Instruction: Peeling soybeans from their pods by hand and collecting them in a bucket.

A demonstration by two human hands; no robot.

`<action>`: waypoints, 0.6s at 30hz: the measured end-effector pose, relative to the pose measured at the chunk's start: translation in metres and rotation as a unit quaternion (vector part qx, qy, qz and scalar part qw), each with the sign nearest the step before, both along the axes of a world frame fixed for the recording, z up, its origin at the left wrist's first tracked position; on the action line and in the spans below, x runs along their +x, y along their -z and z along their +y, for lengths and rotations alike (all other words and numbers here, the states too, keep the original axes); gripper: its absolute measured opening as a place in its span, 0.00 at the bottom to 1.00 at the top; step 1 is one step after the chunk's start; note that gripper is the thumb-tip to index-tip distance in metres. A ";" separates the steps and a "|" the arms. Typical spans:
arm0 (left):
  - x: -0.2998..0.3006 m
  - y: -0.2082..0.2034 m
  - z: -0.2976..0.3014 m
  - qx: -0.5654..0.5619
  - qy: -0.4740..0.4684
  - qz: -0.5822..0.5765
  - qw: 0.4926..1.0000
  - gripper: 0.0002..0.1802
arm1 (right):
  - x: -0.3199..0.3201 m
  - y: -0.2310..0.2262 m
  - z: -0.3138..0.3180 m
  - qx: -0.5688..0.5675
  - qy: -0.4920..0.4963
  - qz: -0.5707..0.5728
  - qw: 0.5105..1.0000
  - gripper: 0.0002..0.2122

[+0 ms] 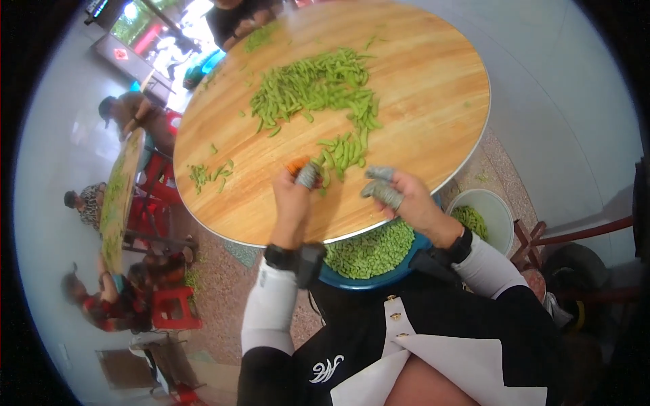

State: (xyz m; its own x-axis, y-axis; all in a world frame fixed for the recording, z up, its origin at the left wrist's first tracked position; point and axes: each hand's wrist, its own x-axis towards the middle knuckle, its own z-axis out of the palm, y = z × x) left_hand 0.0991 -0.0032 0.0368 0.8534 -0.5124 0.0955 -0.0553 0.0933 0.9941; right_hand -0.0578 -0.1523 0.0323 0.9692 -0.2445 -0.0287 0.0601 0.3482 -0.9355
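Note:
My left hand (294,196), with grey tape and an orange covering on its fingers, is closed at the near side of the round wooden table (420,135). Its fingertips are at a green soybean pod (325,178), beside the near end of the pod pile (311,81). To its right, my right hand (409,196) hovers over the table's near edge. Grey tape wraps its thumb and index finger, which are apart; the other fingers curl underneath. Shelled green beans fill a blue basin (369,254) below the edge, partly hidden by the tabletop.
Small scraps of pods (208,176) lie on the table's left. A white bucket (484,216) with green pods stands at the right, near a wooden frame (542,240). Other people sit along another table (122,189) at left, among red stools (175,308); another person (237,24) is across.

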 end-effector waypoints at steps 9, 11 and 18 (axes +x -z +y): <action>-0.089 -0.003 0.000 -0.149 0.079 -0.044 0.985 0.10 | -0.005 -0.007 0.019 0.037 -0.013 -0.029 0.999 0.07; -0.090 -0.003 0.010 -0.069 0.051 -0.042 0.995 0.10 | -0.008 -0.001 0.018 -0.078 0.030 -0.089 0.993 0.07; -0.092 -0.019 0.020 0.028 0.271 0.263 0.925 0.17 | -0.024 -0.024 0.000 -0.493 0.029 -0.202 0.846 0.09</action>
